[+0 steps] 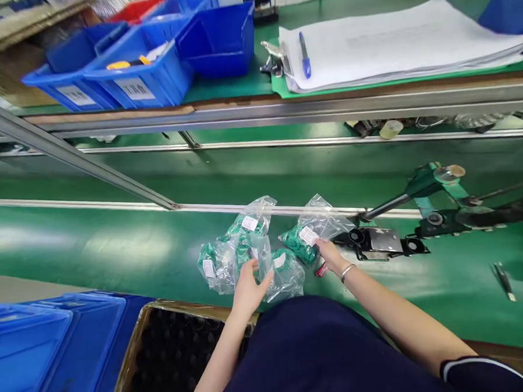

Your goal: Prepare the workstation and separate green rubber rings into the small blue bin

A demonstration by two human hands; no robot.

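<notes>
Several clear plastic bags of green coiled wire with white labels lie together on the green bench. My left hand (248, 292) is at the middle bag (259, 248), thumb and fingers apart, the fingertips touching its plastic. To the right, my right hand (329, 256) pinches the edge of another bag (301, 239) by its white label (308, 235). On the left lies a bag (216, 267), behind it a further bag (251, 219), and in front of the right one a bag (286, 276). A small red object (321, 270) shows partly beneath my right hand.
A black and green hand-lever device (435, 220) stands right of the bags, with tweezers (505, 282) farther right. Overhead, a shelf (266, 111) carries blue bins (136, 75) and a clipboard with papers (383, 47). Blue crates (78, 338) and a carton (137, 341) sit at front left.
</notes>
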